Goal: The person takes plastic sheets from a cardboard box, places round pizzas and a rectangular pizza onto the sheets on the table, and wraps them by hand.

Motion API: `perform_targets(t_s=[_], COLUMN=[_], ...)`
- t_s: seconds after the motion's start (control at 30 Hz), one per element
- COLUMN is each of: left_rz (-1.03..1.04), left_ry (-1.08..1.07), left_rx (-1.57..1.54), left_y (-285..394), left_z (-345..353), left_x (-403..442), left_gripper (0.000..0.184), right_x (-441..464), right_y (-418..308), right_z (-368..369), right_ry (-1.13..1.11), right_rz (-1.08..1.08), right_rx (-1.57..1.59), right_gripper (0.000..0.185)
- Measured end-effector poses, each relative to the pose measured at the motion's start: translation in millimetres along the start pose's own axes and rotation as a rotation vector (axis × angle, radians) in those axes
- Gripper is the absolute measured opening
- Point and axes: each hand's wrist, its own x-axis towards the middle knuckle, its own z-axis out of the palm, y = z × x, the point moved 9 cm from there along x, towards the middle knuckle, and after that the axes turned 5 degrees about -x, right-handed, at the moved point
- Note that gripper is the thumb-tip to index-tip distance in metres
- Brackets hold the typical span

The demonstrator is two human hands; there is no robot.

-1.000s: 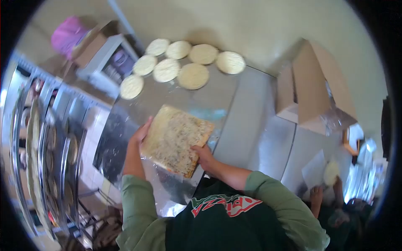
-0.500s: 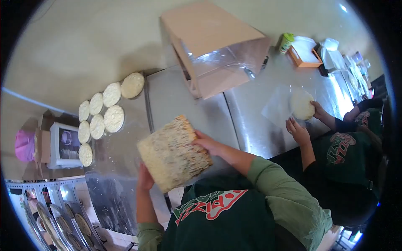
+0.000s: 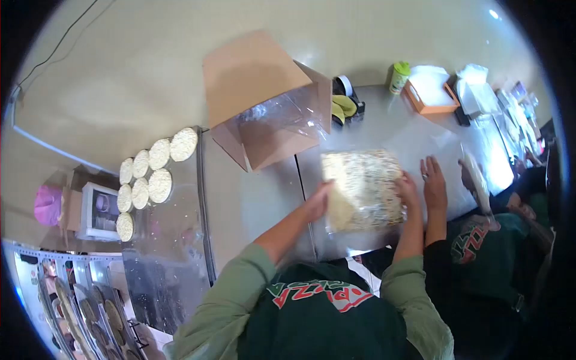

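A flat, speckled square slab (image 3: 364,191), pale and apparently in clear plastic, is held over the steel table. Its left edge is gripped by my left hand (image 3: 318,201). On the right edge my right hand (image 3: 408,191) is closed around it. Just beyond my right hand is a co-worker's hand (image 3: 434,180) with its fingers spread. That co-worker's other hand holds a pale round piece (image 3: 476,180), tilted on its edge. An open cardboard box (image 3: 258,78) with clear plastic inside stands behind the slab, to its left.
Several pale dough rounds (image 3: 160,185) lie at the left back of the steel table (image 3: 174,258). Metal racks with round trays (image 3: 90,312) stand at the lower left. A green-lidded cup (image 3: 399,78) and an orange-edged box (image 3: 432,96) are at the back right.
My view has swung right. The slab has moved right along the table in both my hands, nearer the co-worker. The co-worker's round piece has been lifted and tilted.
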Motion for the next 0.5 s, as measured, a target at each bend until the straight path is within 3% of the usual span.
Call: perform_targets(t_s=[0.03, 0.13, 0.2, 0.27, 0.37, 0.5], left_rz=[0.012, 0.782, 1.105, 1.259, 1.117, 0.956], left_ry=[0.125, 0.327, 0.555, 0.832, 1.0, 0.586], left_rx=[0.229, 0.938, 1.178, 1.233, 1.56, 1.566], left_y=[14.0, 98.7, 158.3, 196.8, 235.8, 224.1], left_z=[9.1, 51.9, 69.7, 62.4, 48.1, 27.4], left_x=[12.5, -25.8, -84.1, -108.2, -92.6, -62.0], left_gripper=[0.035, 0.043, 0.053, 0.055, 0.05, 0.037], right_x=[19.0, 20.4, 12.1, -20.7, -47.1, -81.7], right_y=[-0.5, -11.5, -33.7, -79.4, -118.9, -163.6], right_z=[-29.0, -80.5, -81.9, -54.2, -14.8, 34.4], right_ry=[0.131, 0.564, 0.727, 0.755, 0.655, 0.515], right_rz=[0.002, -0.051, -0.18, -0.363, -0.546, -0.581], right_rx=[-0.018, -0.343, -0.503, -0.531, -0.409, -0.356], right_gripper=[0.041, 0.042, 0.043, 0.044, 0.044, 0.041])
